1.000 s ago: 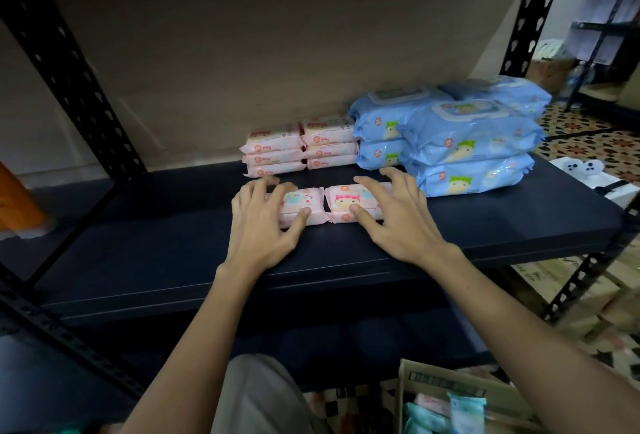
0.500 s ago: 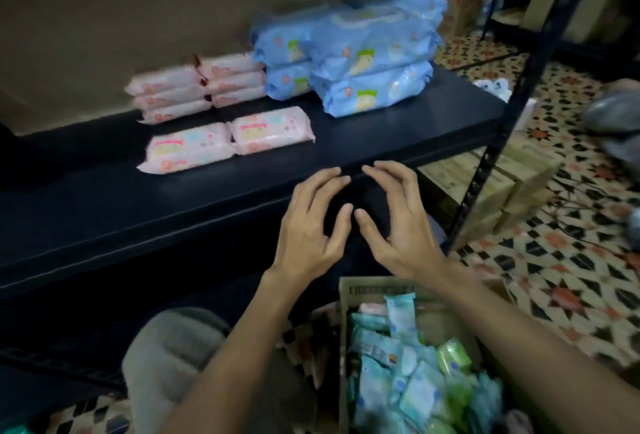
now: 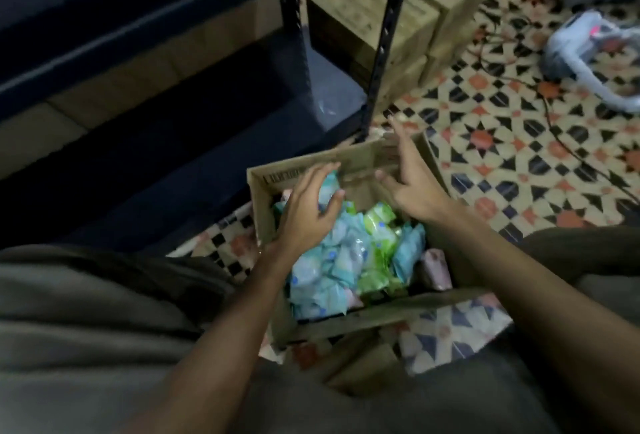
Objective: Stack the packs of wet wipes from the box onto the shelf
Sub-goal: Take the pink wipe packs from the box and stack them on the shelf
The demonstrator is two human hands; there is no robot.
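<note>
An open cardboard box (image 3: 360, 322) sits on the floor between my knees, filled with several small packs of wet wipes (image 3: 343, 260) in blue, green and pink wrappers. My left hand (image 3: 308, 212) hovers over the left side of the box, fingers loosely spread above the blue packs, holding nothing. My right hand (image 3: 408, 184) reaches over the far wall of the box with straight fingers, also holding nothing. The dark shelf (image 3: 145, 14) runs across the upper left; the packs stacked on it are out of view.
A black perforated shelf post (image 3: 384, 49) stands just beyond the box. Cardboard cartons (image 3: 408, 7) are stacked behind it. A patterned tile floor (image 3: 519, 142) spreads to the right, with a grey appliance (image 3: 581, 42) and a cable on it.
Both hands left the pink packs on the shelf, pulled back and came down over the box. The view swung down from the shelf to the box.
</note>
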